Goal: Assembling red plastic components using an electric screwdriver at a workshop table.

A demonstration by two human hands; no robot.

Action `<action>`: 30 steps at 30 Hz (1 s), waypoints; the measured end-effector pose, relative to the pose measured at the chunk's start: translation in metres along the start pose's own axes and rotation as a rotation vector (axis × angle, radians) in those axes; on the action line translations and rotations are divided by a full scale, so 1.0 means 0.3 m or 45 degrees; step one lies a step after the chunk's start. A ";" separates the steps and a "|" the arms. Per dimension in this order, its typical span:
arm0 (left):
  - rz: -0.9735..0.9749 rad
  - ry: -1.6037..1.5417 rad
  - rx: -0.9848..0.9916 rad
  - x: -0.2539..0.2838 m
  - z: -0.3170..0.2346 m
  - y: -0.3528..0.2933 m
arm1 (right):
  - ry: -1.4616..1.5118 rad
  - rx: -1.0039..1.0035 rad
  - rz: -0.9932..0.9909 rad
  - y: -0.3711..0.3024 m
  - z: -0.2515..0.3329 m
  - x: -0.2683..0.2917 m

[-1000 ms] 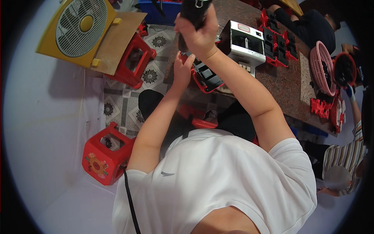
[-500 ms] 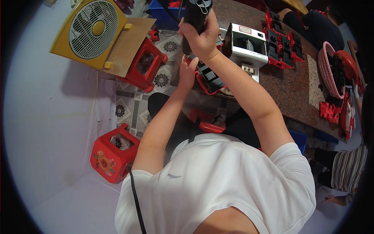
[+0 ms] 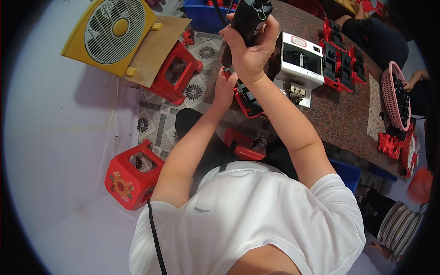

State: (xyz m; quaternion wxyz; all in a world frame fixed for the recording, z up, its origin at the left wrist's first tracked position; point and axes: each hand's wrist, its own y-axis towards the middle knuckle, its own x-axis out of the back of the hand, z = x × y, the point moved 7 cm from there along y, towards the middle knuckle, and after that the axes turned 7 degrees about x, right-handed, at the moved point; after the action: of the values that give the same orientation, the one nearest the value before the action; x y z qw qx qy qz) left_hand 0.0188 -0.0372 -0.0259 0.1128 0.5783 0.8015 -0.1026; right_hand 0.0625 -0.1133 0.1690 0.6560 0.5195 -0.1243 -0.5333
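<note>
My right hand (image 3: 253,54) is wrapped round a black electric screwdriver (image 3: 249,20), held upright with a wire hanging loop on top. Its lower end points down towards my left hand (image 3: 224,90). At the table's near left corner, my left hand's thumb and fingers close on the edge of a red and black plastic part (image 3: 226,71), mostly hidden by my hands and the tool. Beneath my right wrist lies another red and black plastic housing (image 3: 247,104), partly covered by my forearm. A white and black tabletop machine (image 3: 300,64) stands just right of my right hand.
Several red and black housings (image 3: 338,59) stand beyond the machine on the speckled stone table (image 3: 337,112). A pink basket (image 3: 394,91) of black pieces sits at the right. Left are a yellow fan (image 3: 120,27) and red stools (image 3: 133,174). Other people are at the table's far side.
The view has shifted slightly, so the table and fan sit a little farther right and lower. My right hand still grips the screwdriver. At the right, a red bowl has left the basket.
</note>
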 end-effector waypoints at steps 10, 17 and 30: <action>0.014 0.164 -0.051 -0.010 -0.031 0.002 | -0.074 0.207 0.244 0.028 0.012 -0.052; -0.099 -0.053 -0.018 -0.013 -0.039 -0.004 | -0.166 0.277 0.364 0.005 -0.005 -0.081; 0.014 -0.160 0.102 -0.028 0.023 0.001 | -0.055 0.046 0.093 0.178 0.057 0.036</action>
State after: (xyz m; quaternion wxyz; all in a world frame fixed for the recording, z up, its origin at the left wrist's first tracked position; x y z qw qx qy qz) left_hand 0.0219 -0.0467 -0.0301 0.1401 0.5791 0.7849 -0.1699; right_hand 0.0850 -0.1373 0.2155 0.6627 0.5146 -0.1669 -0.5178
